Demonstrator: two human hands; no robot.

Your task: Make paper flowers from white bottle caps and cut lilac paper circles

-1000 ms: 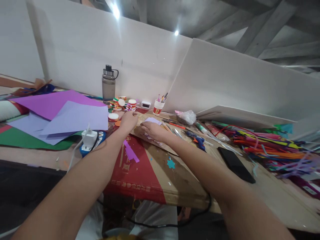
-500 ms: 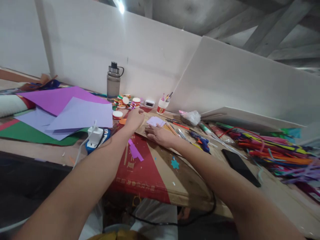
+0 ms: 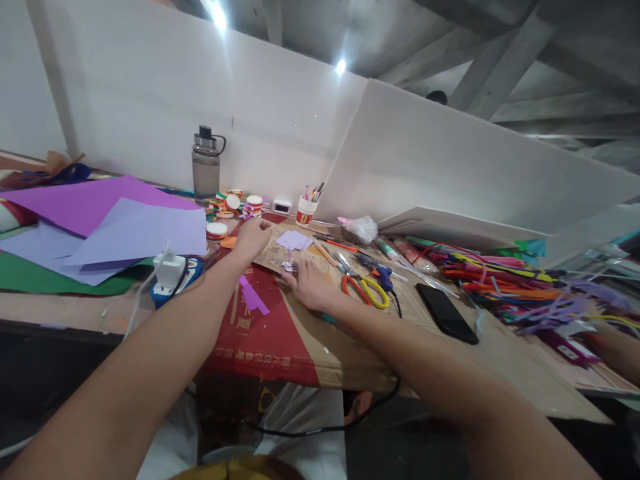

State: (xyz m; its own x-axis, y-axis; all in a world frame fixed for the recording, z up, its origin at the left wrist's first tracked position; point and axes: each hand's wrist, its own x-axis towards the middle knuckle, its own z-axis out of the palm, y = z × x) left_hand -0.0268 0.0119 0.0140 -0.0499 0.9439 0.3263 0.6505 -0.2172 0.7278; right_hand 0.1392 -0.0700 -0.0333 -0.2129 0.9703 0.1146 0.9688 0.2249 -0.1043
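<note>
My left hand (image 3: 254, 239) is over the far part of a cardboard piece (image 3: 267, 257), its fingers curled together. Whatever they may hold is hidden. My right hand (image 3: 313, 285) rests on the near side of that cardboard with its fingers stretched out. Just beyond its fingertips lies a small pale purple paper scrap (image 3: 287, 265); I cannot tell if they touch it. Pale purple paper squares (image 3: 294, 241) lie flat farther back, between and beyond both hands. A bright purple paper strip (image 3: 254, 297) lies on the red printed part of the board.
Scissors (image 3: 367, 290), a blue glue gun (image 3: 383, 277) and a black phone (image 3: 447, 313) lie to the right. A plugged power block (image 3: 173, 277), large paper sheets (image 3: 137, 230) and a bottle (image 3: 206, 170) occupy the left. Another person's arm (image 3: 617, 350) enters at right.
My right hand has drawn back toward me from the paper squares, uncovering them and the small scrap. My left hand stays curled. The view has swung right, and another person's arm now shows.
</note>
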